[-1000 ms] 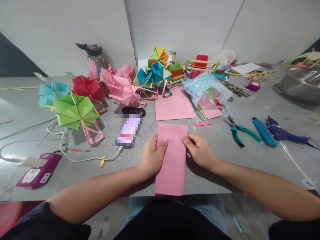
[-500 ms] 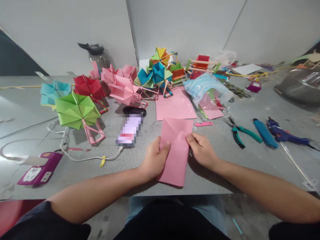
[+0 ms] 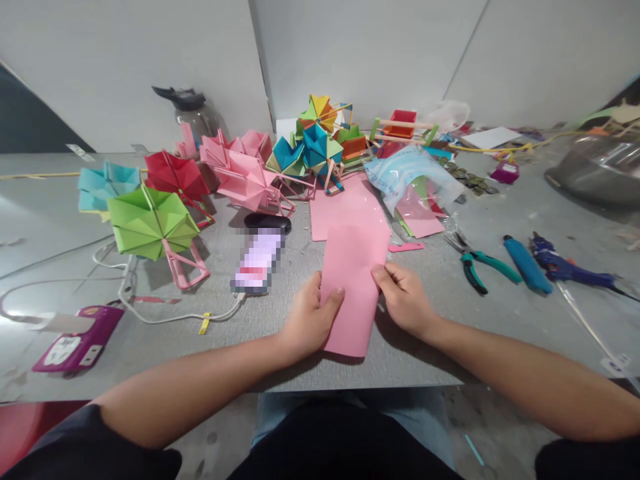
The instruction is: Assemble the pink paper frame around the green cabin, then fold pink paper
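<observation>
A folded sheet of pink paper [image 3: 356, 287] is held up above the near part of the table. Along its left side, my left hand [image 3: 313, 317] grips it with the thumb lying across the front. My right hand [image 3: 403, 297] pinches its right edge between thumb and fingers. The fingers behind the paper are mostly hidden. Just beyond its upper edge, a larger flat pink sheet [image 3: 330, 213] lies on the table, partly covered. A small pink strip-shaped tool [image 3: 407, 247] lies to the right of the paper.
Folded-paper models, one green [image 3: 153, 223], fill the back left. A phone [image 3: 260, 260] on a cable lies left of my hands. Pliers [image 3: 483, 263], a blue roll [image 3: 527, 263] and a glue gun [image 3: 570, 267] lie right. A plastic bag [image 3: 415, 177] holds coloured paper.
The folded pink paper has tilted and shifted slightly up, and its upper part now looks smooth where a crease and dent showed. Both hands keep nearly the same grip.
</observation>
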Demonstrator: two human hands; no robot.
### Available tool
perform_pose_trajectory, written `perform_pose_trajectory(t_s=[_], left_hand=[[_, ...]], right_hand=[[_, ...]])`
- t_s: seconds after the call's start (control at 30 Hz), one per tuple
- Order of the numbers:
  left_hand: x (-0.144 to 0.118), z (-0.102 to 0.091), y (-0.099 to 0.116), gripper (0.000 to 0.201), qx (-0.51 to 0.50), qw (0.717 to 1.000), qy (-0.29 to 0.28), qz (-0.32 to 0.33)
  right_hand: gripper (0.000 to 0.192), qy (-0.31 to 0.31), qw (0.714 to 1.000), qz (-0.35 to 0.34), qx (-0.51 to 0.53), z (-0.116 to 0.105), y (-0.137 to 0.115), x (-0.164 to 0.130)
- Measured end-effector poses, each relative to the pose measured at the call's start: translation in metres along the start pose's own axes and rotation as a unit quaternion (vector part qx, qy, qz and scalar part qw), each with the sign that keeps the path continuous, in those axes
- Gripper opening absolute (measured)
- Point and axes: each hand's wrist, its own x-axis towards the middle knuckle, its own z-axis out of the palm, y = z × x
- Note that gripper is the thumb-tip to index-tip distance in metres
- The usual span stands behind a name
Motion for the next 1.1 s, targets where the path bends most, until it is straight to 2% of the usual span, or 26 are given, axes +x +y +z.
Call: perform_pose_trajectory(t_s=[0.13, 0.47, 0.6, 0.9, 1.1], left_hand=[[-0.0001, 0.0005, -0.0033, 0.032, -0.001, 1.0, -0.015, -0.01], [0.0006, 0.0013, 0.001, 0.025, -0.011, 1.0, 0.017, 0.008], [0.0014, 0.0012, 0.0043, 0.022, -0.014, 0.999, 0.042, 0.02], [0.004, -0.0003, 0.0049, 0.024, -0.048, 0.996, 0.064, 0.034], [0.0082, -0.0012, 0.0049, 0.026, -0.062, 0.993, 0.088, 0.041]], right_hand=[[0.067, 0.013, 1.0, -0.002, 0.005, -0.0006, -0.0023, 0.0016], [0.072, -0.036, 0.999, 0.021, -0.016, -0.0012, 0.002, 0.0028], [0.065, -0.056, 0.998, 0.022, -0.006, -0.0003, 0.0022, 0.0022], [0.057, -0.101, 0.995, 0.006, -0.016, 0.0016, 0.0053, -0.0022], [0.06, -0.131, 0.991, 0.011, -0.033, 0.0019, 0.0062, -0.002]])
